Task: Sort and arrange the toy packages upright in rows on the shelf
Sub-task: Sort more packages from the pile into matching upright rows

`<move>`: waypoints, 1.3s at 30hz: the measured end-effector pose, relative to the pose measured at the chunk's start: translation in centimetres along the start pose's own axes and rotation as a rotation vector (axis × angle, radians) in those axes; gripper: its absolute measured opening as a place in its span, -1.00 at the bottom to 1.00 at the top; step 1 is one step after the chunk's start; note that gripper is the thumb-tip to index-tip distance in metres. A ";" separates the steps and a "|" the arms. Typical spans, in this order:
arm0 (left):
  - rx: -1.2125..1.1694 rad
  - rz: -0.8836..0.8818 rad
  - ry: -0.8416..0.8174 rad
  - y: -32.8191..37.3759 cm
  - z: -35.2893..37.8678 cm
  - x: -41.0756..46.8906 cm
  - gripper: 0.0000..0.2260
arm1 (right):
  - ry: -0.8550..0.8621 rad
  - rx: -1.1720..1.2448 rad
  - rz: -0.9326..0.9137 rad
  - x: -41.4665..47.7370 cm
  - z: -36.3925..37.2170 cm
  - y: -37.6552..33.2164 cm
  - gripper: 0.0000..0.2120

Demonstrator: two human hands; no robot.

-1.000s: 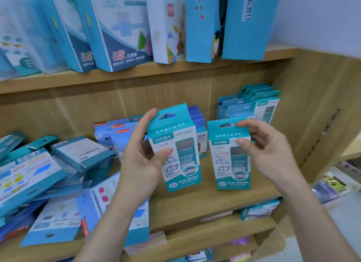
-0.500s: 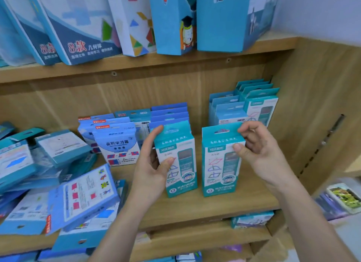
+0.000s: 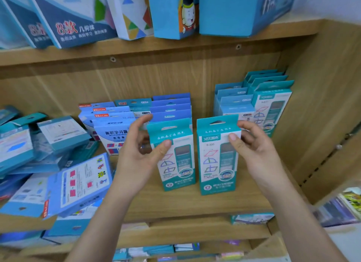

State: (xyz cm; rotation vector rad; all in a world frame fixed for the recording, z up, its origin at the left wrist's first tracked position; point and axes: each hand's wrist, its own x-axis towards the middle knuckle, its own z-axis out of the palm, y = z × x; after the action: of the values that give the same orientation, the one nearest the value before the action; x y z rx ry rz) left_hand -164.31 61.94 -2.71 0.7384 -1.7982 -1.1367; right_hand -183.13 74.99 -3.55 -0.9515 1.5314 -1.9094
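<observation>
Shelf (image 3: 195, 203): likely risk is that tall, slim boxes tip forward off the front edge when released. Heap of blue packages (image 3: 74, 183), left end: lying flat, could slide. Left teal package (image 3: 179, 160), right teal package (image 3: 216, 164): teal-and-white, hang-tabbed, upright side by side near the front edge. Left hand (image 3: 136, 164), right hand (image 3: 259, 158): each pinches one top.

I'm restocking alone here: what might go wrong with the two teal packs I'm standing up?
The left teal package and right teal package stand tall near the shelf front; uneven release may topple them. The left hand works beside the leaning blue package; a nudge might slide it off.
</observation>
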 end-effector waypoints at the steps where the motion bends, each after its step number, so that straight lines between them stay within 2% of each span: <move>1: 0.023 -0.041 -0.034 -0.1 -0.1 0.0 -0.58 | 0.018 -0.018 -0.009 0.1 0.1 0.1 -0.74; 4: 0.063 -0.086 -0.023 0.0 -0.7 -0.4 -0.74 | 0.052 -0.032 -0.001 0.6 0.1 0.5 -0.78; 7: 0.011 -0.048 0.006 1.3 -1.7 -0.7 -0.77 | 0.076 -0.033 0.005 0.8 0.0 0.7 -0.81; 12: -0.132 -0.064 -0.182 2.8 -0.5 -0.2 -0.74 | 0.064 -0.049 -0.034 0.8 0.1 0.9 -0.83; 22: 0.137 -0.067 -0.237 1.0 5.7 -0.1 -0.71 | -0.013 -0.055 -0.029 0.7 -0.8 0.6 -0.81; 29: 0.140 -0.120 -0.422 1.9 7.1 0.9 -0.54 | 0.013 -0.048 0.005 0.2 -2.9 0.0 -0.74; 31: 0.205 -0.094 -0.444 2.1 8.1 1.4 -0.60 | 0.015 -0.041 0.006 -0.1 -3.8 -0.2 -0.71; 36: 0.362 0.073 -0.450 3.5 12.0 1.9 -0.52 | 0.140 0.000 0.001 -0.4 -6.7 -1.0 -0.72; 39: 0.379 0.137 -0.451 4.5 14.7 2.4 -0.56 | 0.245 -0.073 -0.105 -0.4 -7.5 -2.0 -0.68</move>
State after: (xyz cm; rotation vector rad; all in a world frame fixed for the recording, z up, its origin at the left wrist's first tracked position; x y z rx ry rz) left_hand -178.61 67.73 -0.92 0.5875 -2.4494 -0.9292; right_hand -188.69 80.35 -2.62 -0.8694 1.7300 -2.1218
